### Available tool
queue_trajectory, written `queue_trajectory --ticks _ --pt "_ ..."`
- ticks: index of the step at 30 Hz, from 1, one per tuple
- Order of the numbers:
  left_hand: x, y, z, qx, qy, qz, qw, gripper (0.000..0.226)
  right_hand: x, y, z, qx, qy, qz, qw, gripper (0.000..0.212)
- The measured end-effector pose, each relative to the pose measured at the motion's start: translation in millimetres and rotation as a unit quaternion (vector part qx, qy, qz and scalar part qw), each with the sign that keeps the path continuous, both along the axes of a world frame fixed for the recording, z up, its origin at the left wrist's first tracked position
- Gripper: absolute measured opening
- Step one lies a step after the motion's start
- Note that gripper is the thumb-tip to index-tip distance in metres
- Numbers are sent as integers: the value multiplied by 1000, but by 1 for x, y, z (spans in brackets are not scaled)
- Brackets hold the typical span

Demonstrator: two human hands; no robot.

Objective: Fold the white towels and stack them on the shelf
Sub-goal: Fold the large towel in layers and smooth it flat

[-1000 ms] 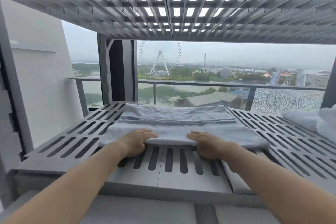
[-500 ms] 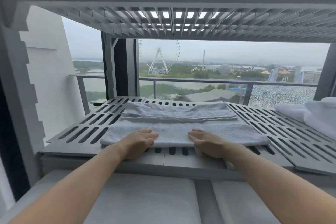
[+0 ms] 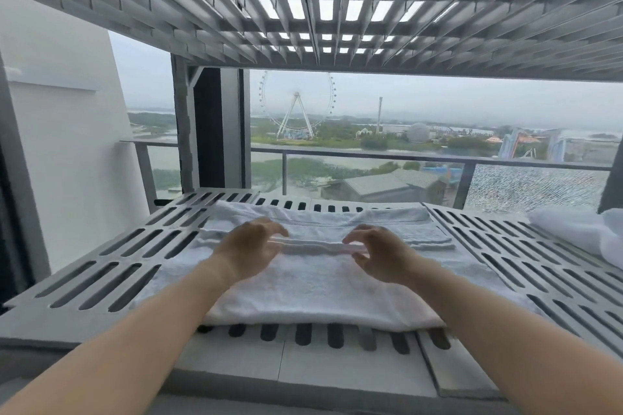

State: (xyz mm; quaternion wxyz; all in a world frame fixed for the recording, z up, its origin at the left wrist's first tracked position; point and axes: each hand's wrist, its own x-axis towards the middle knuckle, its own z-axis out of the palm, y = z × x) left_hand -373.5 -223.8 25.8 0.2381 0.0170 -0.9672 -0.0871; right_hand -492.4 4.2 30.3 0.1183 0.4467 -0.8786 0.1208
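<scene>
Shelf (image 3: 111, 266): grey slotted panels, long oval slots, solid strip along the front edge. Folded towel (image 3: 323, 290) lies flat on the centre panel, front fold just behind the front-edge slots, back end near the rear edge. It spills slightly onto the left and right panels. Second towel (image 3: 580, 229) sits bunched at the shelf's right edge, towards the rear, apart from the first. Left panel bare.

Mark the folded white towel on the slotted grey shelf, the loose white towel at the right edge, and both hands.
folded white towel (image 3: 323, 293): head view, near flat layer.
loose white towel (image 3: 573, 229): head view, bunched middle.
left hand (image 3: 249, 251): head view, back of hand.
right hand (image 3: 382, 253): head view, back of hand.
</scene>
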Motion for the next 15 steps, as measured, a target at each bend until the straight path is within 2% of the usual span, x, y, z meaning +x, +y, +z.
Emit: queue_trajectory --ticks 5,9,12,15 --pt "-38 -1 2 -45 -32 23 998 37 -34 -2 4 47 18 16 999 36" --pt "-62 1 4 -107 -46 -3 993 22 -50 -10 9 57 44 55 996 24" --pt "-71 2 0 -115 -13 -22 993 17 -54 -13 -1 14 52 67 996 16" --pt "-72 0 -10 -88 30 -36 995 17 -57 -12 -14 -70 28 61 995 10"
